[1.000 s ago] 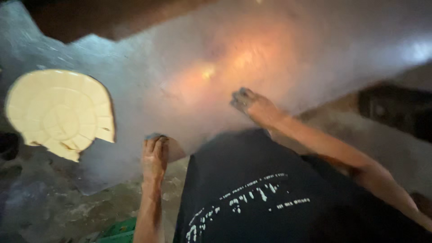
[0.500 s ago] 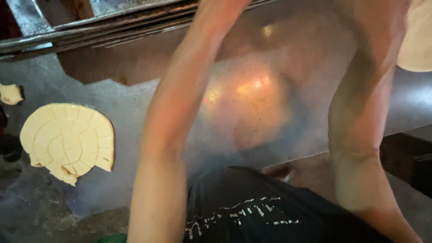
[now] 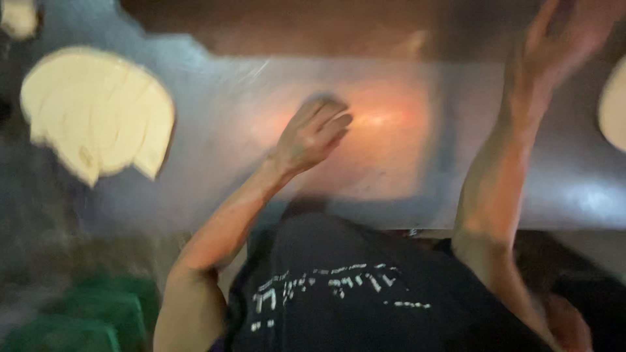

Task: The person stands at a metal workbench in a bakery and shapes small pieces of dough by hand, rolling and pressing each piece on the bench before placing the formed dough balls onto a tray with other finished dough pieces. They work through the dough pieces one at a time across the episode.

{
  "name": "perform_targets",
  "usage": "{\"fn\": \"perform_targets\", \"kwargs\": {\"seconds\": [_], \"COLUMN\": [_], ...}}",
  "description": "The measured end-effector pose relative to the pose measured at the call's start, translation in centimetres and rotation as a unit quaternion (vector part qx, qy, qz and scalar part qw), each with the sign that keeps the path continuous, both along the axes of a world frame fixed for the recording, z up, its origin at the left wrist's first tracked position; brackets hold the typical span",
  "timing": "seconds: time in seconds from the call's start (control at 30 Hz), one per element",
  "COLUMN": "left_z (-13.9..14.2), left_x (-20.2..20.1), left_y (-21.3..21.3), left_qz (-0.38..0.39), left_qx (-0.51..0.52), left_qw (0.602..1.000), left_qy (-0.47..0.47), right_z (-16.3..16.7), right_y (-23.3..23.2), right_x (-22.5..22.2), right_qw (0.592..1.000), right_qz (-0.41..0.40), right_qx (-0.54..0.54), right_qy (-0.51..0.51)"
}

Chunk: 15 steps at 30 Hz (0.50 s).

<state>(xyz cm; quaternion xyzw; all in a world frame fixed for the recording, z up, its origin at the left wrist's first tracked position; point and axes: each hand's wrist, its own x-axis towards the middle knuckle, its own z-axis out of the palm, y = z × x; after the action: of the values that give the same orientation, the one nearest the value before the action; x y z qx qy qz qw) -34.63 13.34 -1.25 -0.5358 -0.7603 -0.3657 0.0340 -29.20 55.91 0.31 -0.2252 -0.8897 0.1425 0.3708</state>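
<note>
The picture is blurred by motion. My left hand [image 3: 314,132] hovers over the middle of a shiny metal worktop [image 3: 391,163], its fingers bent and close together; the blur hides whether anything is in it. My right hand [image 3: 562,34] is raised at the top right with its fingers spread and holds nothing. Just to its right and lower, a pale piece of dough [image 3: 614,104] shows at the frame's edge, apart from the hand. A flat round of pale dough [image 3: 98,111], scored into segments with one side cut away, lies on the worktop to the left.
A small lump of dough [image 3: 18,16] lies at the top left corner. A green object [image 3: 85,316] stands low at the left beside my black shirt. A warm orange light reflects off the worktop's middle. A dark wall runs behind the worktop.
My left arm has come down from its raised position and the hand now hovers over the worktop. The right hand stays lifted at the top right. The camera has shifted.
</note>
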Motion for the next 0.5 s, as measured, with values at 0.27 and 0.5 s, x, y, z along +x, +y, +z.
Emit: {"fn": "perform_targets", "kwargs": {"seconds": [0.27,0.5], "left_z": [-1.6,-5.2], "left_x": [6.0,-1.8], "left_y": [-16.4,-20.7], "left_qz": [0.483,0.667], "left_qx": [-0.065,-0.055], "left_qw": [0.869,0.742], "left_qy": [-0.087,0.039], "right_z": [-7.6,-5.3], "right_y": [-16.1,-19.8], "right_x": [13.5,10.0], "right_qw": [0.960,0.937], "right_qz": [0.206,0.281], "right_qx": [-0.119,-0.115], "right_qy": [-0.150,-0.174]}}
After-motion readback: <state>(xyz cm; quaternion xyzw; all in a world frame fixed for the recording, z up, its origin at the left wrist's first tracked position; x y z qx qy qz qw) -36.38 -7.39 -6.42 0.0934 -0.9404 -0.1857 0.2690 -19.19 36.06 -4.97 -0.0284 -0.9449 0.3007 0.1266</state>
